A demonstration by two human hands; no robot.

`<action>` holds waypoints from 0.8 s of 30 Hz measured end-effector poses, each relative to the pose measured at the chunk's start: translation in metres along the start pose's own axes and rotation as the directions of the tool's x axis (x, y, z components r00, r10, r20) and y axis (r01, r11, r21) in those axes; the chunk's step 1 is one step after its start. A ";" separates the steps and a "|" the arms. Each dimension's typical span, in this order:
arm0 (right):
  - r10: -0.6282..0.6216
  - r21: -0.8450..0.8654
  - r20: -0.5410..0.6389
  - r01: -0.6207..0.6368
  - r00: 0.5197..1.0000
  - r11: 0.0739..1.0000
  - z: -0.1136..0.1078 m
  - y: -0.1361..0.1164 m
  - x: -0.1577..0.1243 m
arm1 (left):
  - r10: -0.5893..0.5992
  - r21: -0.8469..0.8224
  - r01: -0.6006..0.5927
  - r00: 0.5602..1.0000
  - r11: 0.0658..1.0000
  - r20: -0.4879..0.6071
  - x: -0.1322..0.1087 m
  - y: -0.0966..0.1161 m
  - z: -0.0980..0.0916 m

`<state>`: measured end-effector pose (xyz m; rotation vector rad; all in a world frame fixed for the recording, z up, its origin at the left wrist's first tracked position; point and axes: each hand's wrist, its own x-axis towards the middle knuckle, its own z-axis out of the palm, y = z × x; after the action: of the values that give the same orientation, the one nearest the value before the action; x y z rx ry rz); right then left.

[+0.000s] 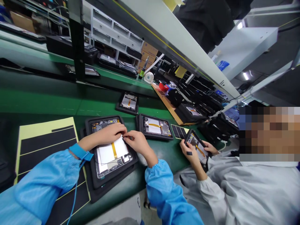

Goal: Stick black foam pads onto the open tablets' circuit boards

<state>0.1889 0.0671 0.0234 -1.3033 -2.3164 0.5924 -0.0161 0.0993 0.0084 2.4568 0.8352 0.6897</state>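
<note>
An opened tablet (110,167) lies tilted in a black foam tray (93,181), with white battery cells and an orange flex cable (114,150) showing. My left hand (109,133) reaches across the tablet's upper part, its fingers bent together near the right edge. Close beside it, my right hand (138,142) has thumb and forefinger pinched at that same edge. A small whitish bit shows between the two hands; what it is I cannot make out. My left hand covers part of the circuit board. A blue wrist strap (81,152) circles my left wrist.
A sheet of black adhesive strips (47,147) lies left. Other opened tablets in trays (154,126) (127,102) rest beyond my hands. At right, a co-worker in grey (253,190) holds another tablet (198,147). A small white fan (148,77) and stacked black trays (199,97) stand farther back.
</note>
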 end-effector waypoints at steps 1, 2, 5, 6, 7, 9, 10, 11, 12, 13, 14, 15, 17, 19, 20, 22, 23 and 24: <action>-0.009 -0.009 0.012 0.010 1.000 1.000 -0.001 0.001 0.001 | 0.008 -0.001 -0.008 1.000 1.000 0.007 0.000 -0.001 0.000; -0.021 -0.017 0.022 0.021 1.000 1.000 -0.001 0.001 0.001 | 0.014 -0.002 -0.014 1.000 1.000 0.013 0.001 -0.001 0.000; -0.075 -0.033 0.060 0.078 0.995 0.996 -0.003 0.003 0.001 | 0.026 -0.005 -0.026 0.999 1.000 0.021 0.001 -0.003 0.000; -0.099 -0.034 0.076 0.102 0.992 0.994 -0.004 0.003 0.001 | 0.028 -0.004 -0.027 0.999 1.000 0.020 0.001 -0.003 0.000; -0.124 -0.031 0.092 0.127 0.988 0.991 -0.005 0.004 0.000 | 0.027 -0.003 -0.027 0.999 1.000 0.017 0.001 -0.003 0.001; -0.166 -0.019 0.124 0.170 0.978 0.985 -0.008 0.004 0.001 | 0.024 -0.002 -0.024 1.000 1.000 0.012 0.001 -0.004 0.002; -0.179 -0.013 0.134 0.182 0.975 0.983 -0.009 0.004 0.001 | 0.021 -0.002 -0.021 1.000 1.000 0.011 0.001 -0.004 0.003; -0.186 -0.006 0.140 0.189 0.972 0.982 -0.010 0.005 0.001 | 0.018 -0.003 -0.018 1.000 1.000 0.009 0.001 -0.005 0.003; -0.189 -0.001 0.143 0.191 0.971 0.982 -0.010 0.005 0.001 | 0.015 -0.005 -0.015 1.000 1.000 0.006 0.002 -0.005 0.004; -0.192 0.004 0.143 0.194 0.971 0.981 -0.010 0.006 0.001 | 0.011 -0.009 -0.011 1.000 1.000 0.004 0.002 -0.005 0.005; -0.200 0.009 0.139 0.201 0.970 0.980 -0.010 0.007 0.001 | 0.006 -0.014 -0.006 1.000 1.000 0.002 0.002 -0.006 0.005; -0.214 0.014 0.133 0.214 0.968 0.977 -0.009 0.008 0.001 | 0.003 -0.020 -0.003 1.000 1.000 0.001 0.002 -0.006 0.005; -0.255 0.021 0.115 0.254 0.960 0.967 -0.007 0.011 0.001 | -0.001 -0.034 0.002 1.000 0.999 0.004 0.003 -0.006 0.006; -0.295 0.020 0.092 0.295 0.951 0.955 -0.006 0.013 0.000 | -0.002 -0.047 0.002 1.000 0.999 0.007 0.003 -0.006 0.006; -0.309 0.018 0.084 0.309 0.947 0.951 -0.006 0.013 0.000 | -0.002 -0.051 0.003 1.000 0.999 0.006 0.002 -0.005 0.006; -0.326 0.022 0.079 0.325 0.942 0.945 -0.006 0.014 -0.001 | -0.003 -0.057 0.003 1.000 0.998 0.004 0.002 -0.005 0.005; -0.326 0.029 0.083 0.325 0.942 0.945 -0.006 0.014 -0.002 | -0.003 -0.058 0.004 1.000 0.998 0.003 0.002 -0.005 0.006; -0.316 0.040 0.084 0.313 0.945 0.949 -0.006 0.013 -0.002 | -0.004 -0.059 0.004 1.000 0.998 0.002 0.001 -0.004 0.006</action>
<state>0.2026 0.0724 0.0210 -0.8819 -2.5105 0.5800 -0.0136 0.1019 0.0020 2.4020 0.8077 0.7002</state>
